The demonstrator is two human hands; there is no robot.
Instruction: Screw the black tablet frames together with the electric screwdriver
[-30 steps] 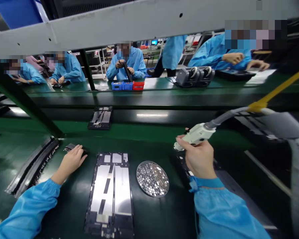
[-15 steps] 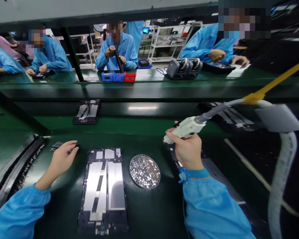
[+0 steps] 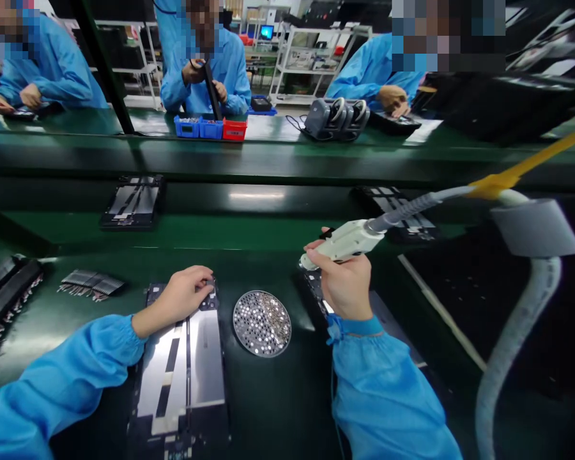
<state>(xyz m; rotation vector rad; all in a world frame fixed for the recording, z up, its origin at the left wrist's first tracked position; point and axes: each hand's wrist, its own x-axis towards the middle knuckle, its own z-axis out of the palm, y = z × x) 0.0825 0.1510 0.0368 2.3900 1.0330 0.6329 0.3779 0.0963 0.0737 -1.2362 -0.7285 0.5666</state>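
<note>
My left hand [image 3: 186, 295] is over the top end of an opened tablet [image 3: 208, 358], its fingers bent together. What they hold, if anything, is hidden. The tablet lies flat with silver battery panels facing up. In my right hand [image 3: 347, 284] is a cream electric screwdriver [image 3: 347, 243], its cable end pointing up and to the right. Its nose is over the top of a second dark device [image 3: 311, 281], partly covered by my hand and sleeve. Between the two devices sits a round dish [image 3: 262, 324] of small shiny pieces, probably screws.
A row of small flat parts with wires [image 3: 92, 284] lies left of the tablet, near long dark strips [image 3: 9, 300]. Two more opened devices [image 3: 133, 201] [image 3: 397, 214] rest farther back. A thick grey hose [image 3: 512, 358] hangs at right. Co-workers sit across the bench behind small bins [image 3: 211, 128].
My left hand has moved right, from beside the wired parts to over the tablet's top end. My right hand still holds the screwdriver in much the same place. The view has shifted.
</note>
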